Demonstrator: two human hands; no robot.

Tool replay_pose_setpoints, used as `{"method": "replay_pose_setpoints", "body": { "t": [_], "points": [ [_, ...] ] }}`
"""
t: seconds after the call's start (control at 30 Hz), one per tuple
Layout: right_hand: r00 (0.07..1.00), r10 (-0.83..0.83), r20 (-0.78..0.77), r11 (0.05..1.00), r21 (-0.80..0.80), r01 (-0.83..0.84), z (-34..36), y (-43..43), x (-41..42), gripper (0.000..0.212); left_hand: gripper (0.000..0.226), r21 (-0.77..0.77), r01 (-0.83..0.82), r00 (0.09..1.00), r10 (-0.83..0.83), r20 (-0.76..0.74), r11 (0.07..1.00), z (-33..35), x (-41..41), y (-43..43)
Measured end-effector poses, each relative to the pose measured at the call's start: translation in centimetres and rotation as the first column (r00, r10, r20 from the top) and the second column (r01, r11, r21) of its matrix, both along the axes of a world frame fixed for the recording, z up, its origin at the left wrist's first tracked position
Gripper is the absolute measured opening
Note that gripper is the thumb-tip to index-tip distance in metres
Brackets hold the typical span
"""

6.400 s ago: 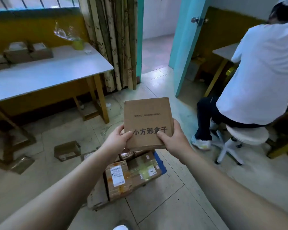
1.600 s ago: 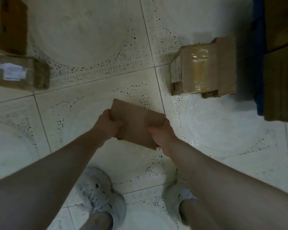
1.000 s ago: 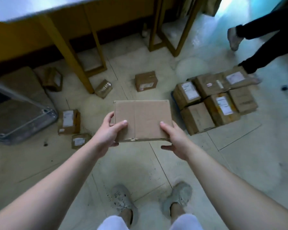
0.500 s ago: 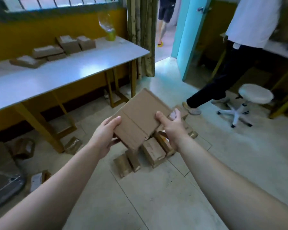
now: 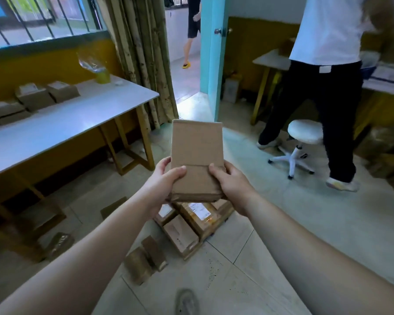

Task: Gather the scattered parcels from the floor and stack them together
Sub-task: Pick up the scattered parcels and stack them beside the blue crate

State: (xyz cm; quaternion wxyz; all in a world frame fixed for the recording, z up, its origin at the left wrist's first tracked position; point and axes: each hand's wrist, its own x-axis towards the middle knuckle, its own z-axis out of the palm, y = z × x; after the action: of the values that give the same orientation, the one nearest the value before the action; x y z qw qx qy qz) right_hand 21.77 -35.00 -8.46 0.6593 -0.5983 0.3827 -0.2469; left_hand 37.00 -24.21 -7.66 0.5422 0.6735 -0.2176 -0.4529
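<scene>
Two hands on one flat brown cardboard parcel [image 5: 197,153] | left hand [image 5: 162,181] and right hand [image 5: 231,183] clasp its near corners, thumbs on top | held in the air above the grouped labelled brown boxes [image 5: 192,220] on the tiled floor [image 5: 243,278] | judged light, stiff, dry card, not slippery | side-edge hold suits; support underneath when lowering

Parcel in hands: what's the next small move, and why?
Probably lower the parcel onto the pile seen just beneath it. The left hand and right hand both grip its near end and hold it in the air above the grouped boxes. Loose parcels beside the pile are not yet gathered, so the hands need freeing.
</scene>
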Motion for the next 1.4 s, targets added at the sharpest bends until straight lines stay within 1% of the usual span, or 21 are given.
{"method": "replay_pose_setpoints", "body": {
  "t": [0.07,0.13,0.2,0.23,0.3,0.33,0.37,0.47,0.53,0.63,0.67,0.8,0.93,1.0,1.1,1.23,1.3,1.4],
  "points": [
    [0.999,0.010,-0.052,1.000,0.020,-0.009,0.1,-2.7,0.4,0.004,0.064,-0.046,-0.019,1.000,0.018,-0.024,0.999,-0.4,0.5,-3.8],
    [0.995,0.010,-0.097,0.999,0.047,-0.005,0.4,-6.1,0.6,0.008,0.063,-0.059,-0.004,0.998,0.001,-0.056,0.998,-0.2,1.0,-7.9],
    [0.992,-0.041,-0.118,0.999,0.016,0.043,1.0,-9.9,0.5,0.012,0.058,-0.046,0.043,0.997,-0.046,-0.062,0.998,0.4,1.0,-12.3],
    [0.991,-0.063,-0.114,0.998,-0.020,0.061,1.3,-11.3,0.3,0.018,0.056,-0.045,0.063,0.997,-0.065,-0.046,0.997,0.7,0.9,-14.0],
    [0.988,-0.099,-0.117,0.990,-0.110,0.086,1.8,-13.9,-0.2,0.043,0.057,-0.031,0.103,0.995,-0.103,-0.006,0.994,1.3,0.7,-17.0],
    [0.985,-0.111,-0.134,0.984,-0.152,0.090,1.9,-15.6,-0.5,0.058,0.055,-0.020,0.122,0.993,-0.122,0.006,0.992,1.6,0.5,-18.8],
    [0.981,-0.113,-0.157,0.978,-0.194,0.082,1.9,-17.0,-0.8,0.069,0.052,-0.012,0.136,0.991,-0.136,0.011,0.991,1.7,0.2,-20.5],
    [0.966,-0.080,-0.248,0.939,-0.344,-0.011,1.6,-21.3,-1.9,0.080,0.047,0.019,0.153,0.988,-0.153,0.034,0.988,1.7,-0.8,-24.7],
    [0.938,-0.012,-0.346,0.896,-0.420,-0.143,1.3,-24.4,-2.6,0.086,0.046,0.031,0.140,0.988,-0.142,0.064,0.990,1.5,-1.4,-27.3],
    [0.853,0.128,-0.505,0.820,-0.430,-0.377,0.9,-29.5,-3.7,0.098,0.043,0.078,0.097,0.991,-0.104,0.086,0.992,1.0,-2.6,-31.1],
    [0.831,0.155,-0.535,0.794,-0.434,-0.427,0.8,-31.2,-4.0,0.099,0.040,0.091,0.076,0.994,-0.082,0.065,0.993,0.8,-3.2,-32.2],
    [0.770,0.188,-0.610,0.680,-0.485,-0.550,-0.1,-37.2,-4.9,0.090,0.035,0.140,-0.016,1.000,0.016,0.005,0.990,-0.4,-5.6,-36.1],
    [0.717,0.265,-0.645,0.606,-0.467,-0.644,-1.4,-40.8,-4.0,0.087,0.037,0.191,-0.089,0.996,0.092,-0.004,0.977,-1.2,-5.7,-38.0],
    [0.695,0.282,-0.662,0.571,-0.466,-0.676,-2.2,-41.8,-3.1,0.086,0.039,0.211,-0.127,0.992,0.127,0.015,0.969,-1.6,-5.1,-38.5],
    [0.683,0.293,-0.670,0.556,-0.461,-0.691,-3.6,-42.9,-1.7,0.085,0.042,0.210,-0.150,0.987,0.132,0.096,0.966,-2.5,-4.0,-39.7],
    [0.661,0.315,-0.681,0.558,-0.431,-0.710,-5.5,-45.2,-0.6,0.083,0.055,0.216,-0.145,0.972,0.099,0.211,0.966,-3.7,-3.2,-41.7],
    [0.629,0.336,-0.701,0.547,-0.399,-0.736,-6.5,-46.5,-0.2,0.083,0.056,0.236,-0.124,0.971,0.069,0.231,0.964,-4.5,-3.2,-42.5],
    [0.574,0.395,-0.717,0.515,-0.345,-0.785,-8.1,-48.5,0.6,0.082,0.054,0.261,-0.153,0.967,0.089,0.240,0.953,-6.0,-3.1,-43.8]
  ]
}}
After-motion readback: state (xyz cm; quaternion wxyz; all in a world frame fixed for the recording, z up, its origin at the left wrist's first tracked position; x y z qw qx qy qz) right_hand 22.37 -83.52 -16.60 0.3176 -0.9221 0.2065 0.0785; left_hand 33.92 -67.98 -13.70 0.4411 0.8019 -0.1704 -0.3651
